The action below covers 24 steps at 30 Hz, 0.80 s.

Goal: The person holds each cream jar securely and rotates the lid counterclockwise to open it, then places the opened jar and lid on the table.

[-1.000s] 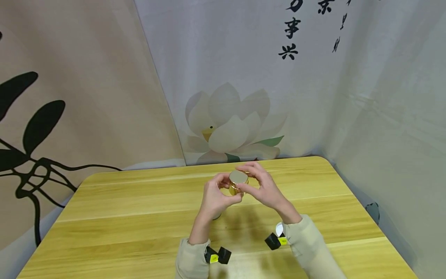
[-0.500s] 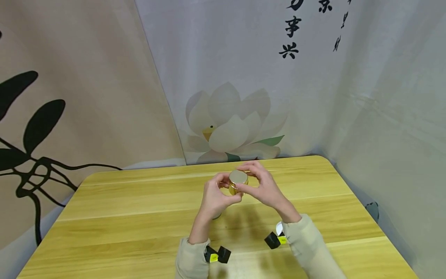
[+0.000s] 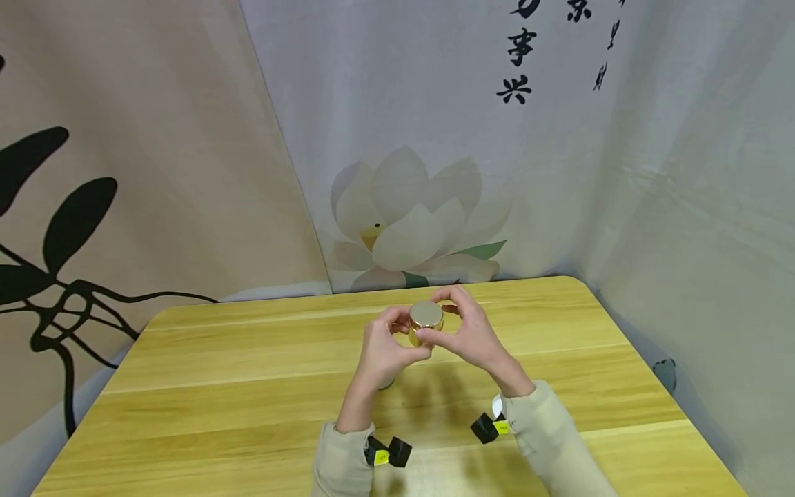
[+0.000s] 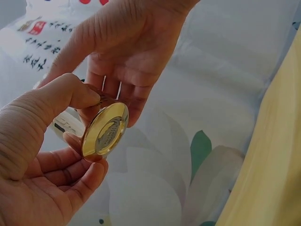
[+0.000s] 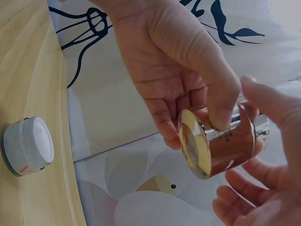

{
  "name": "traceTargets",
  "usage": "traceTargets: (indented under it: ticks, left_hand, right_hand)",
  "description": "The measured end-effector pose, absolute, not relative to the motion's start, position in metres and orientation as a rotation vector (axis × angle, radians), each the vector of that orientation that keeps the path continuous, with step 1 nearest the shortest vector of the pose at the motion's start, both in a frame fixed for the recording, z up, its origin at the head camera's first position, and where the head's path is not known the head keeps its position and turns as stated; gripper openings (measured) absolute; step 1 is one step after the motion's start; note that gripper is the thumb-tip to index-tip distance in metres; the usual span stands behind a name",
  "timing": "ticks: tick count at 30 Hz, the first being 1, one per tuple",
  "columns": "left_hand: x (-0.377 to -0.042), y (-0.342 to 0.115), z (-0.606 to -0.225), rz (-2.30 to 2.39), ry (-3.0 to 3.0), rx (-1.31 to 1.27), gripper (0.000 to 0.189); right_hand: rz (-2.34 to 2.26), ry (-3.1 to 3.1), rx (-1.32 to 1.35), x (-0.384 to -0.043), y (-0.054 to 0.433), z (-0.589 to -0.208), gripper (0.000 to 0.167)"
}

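A small shiny gold jar (image 3: pixel 426 316) with a flat, dull top is held above the table between both hands. My left hand (image 3: pixel 386 348) grips its lower body; in the left wrist view, the jar's gold underside (image 4: pixel 109 133) faces the camera between thumb and fingers. My right hand (image 3: pixel 470 338) is curved round the top end from the other side, thumb against the near edge and index finger by the far edge. In the right wrist view, the right hand (image 5: pixel 275 155) partly hides that top end. Small print on the jar's side is too blurred to read.
A squat glass jar with a white top (image 5: pixel 29 146) stands on the wooden table (image 3: pixel 248 386), mostly hidden behind the left wrist in the head view. A white round thing (image 3: pixel 497 406) lies beside the right sleeve. A printed curtain (image 3: pixel 422 138) hangs behind the table.
The right index finger has shifted slightly away from the top's far edge, and the right thumb slightly leftward along the near edge. The left hand and the jar stay nearly in place.
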<state>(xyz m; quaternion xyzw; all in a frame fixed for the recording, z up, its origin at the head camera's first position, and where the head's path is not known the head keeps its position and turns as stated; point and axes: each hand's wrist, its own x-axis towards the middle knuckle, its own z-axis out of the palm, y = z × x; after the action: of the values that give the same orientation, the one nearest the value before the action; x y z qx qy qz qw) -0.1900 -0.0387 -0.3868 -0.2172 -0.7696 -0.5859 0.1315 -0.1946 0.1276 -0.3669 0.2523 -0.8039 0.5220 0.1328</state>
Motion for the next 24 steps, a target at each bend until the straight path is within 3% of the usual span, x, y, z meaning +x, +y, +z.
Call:
traceTargets:
  ticks: [8, 13, 19, 24]
  left_hand:
    - [-0.19, -0.04, -0.389, -1.684, -2.23, -0.644, 0.038]
    - [-0.191, -0.04, -0.389, -1.666, -2.231, -0.644, 0.039]
    - [-0.191, -0.04, -0.39, -1.672, -2.227, -0.652, 0.038]
    - [-0.19, -0.041, -0.389, -1.678, -2.227, -0.647, 0.036]
  right_hand:
    - [1.466, -2.348, 0.786, -0.195, 0.132, -0.366, 0.034]
    - [1.459, -2.334, 0.888, -0.195, 0.136, -0.367, 0.039]
    - [1.5, -2.323, 0.774, -0.194, 0.131, -0.367, 0.05]
    - [1.544, -2.29, 0.718, -0.185, 0.124, -0.354, 0.043]
